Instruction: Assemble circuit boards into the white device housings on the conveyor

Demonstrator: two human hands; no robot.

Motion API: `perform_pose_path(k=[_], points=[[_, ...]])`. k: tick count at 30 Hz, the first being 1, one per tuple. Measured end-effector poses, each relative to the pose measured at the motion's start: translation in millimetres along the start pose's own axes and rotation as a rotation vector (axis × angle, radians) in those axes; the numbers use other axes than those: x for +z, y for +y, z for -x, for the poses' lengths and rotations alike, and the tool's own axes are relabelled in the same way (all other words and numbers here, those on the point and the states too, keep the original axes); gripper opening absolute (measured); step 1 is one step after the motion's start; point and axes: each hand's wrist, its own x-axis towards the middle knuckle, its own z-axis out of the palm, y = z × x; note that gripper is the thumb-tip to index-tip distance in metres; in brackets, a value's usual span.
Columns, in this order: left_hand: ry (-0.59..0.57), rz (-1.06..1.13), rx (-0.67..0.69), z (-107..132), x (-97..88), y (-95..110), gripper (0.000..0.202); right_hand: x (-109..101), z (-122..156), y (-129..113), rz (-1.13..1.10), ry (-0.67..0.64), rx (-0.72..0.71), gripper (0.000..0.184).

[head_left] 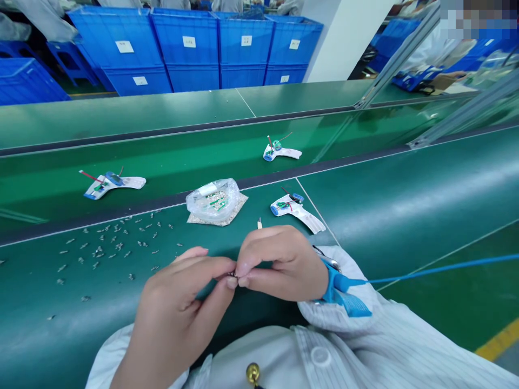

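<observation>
my left hand (pixel 178 302) and my right hand (pixel 279 265) met in front of my chest, over the green bench (pixel 81 324). my fingers (pixel 259 259) were closed from both sides on a tiny metal part (pixel 232 274), pinching it between them just above the surface. it was too small and too hidden to make out its shape.

to the left of my hands, a lot of small metal pieces (pixel 109 243) lay scattered on the bench. ahead of my hands, a clear plastic bag (pixel 213 200) sat on a pale sheet (pixel 235 208), with small parts showing through it. to its right, nearer my right hand, lay a white plastic piece (pixel 300 213) with a green circuit board and thin wires on it. two more like it (pixel 279 153) (pixel 130 182) lay farther off on a second green belt.

a blue strap (pixel 338 289) circled my right wrist, and a blue cord (pixel 438 272) ran off from it to the right. my striped white sleeve (pixel 340 319) showed below it. stacked blue crates (pixel 190 48) stood beyond the bench.
</observation>
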Motion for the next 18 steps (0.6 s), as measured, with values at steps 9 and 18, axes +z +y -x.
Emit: perform_pose_path(k=[9, 18], points=[[0.016, 0.184, -0.061, -1, 6.6, 1, 0.018, 5, 2, 10, -0.317, 0.05, 0.169, 0.024], [-0.006, 0.685, -0.323, 5, 22.3, -10, 0.021, 12, 4, 11, -0.393, 0.12, 0.159, 0.025]])
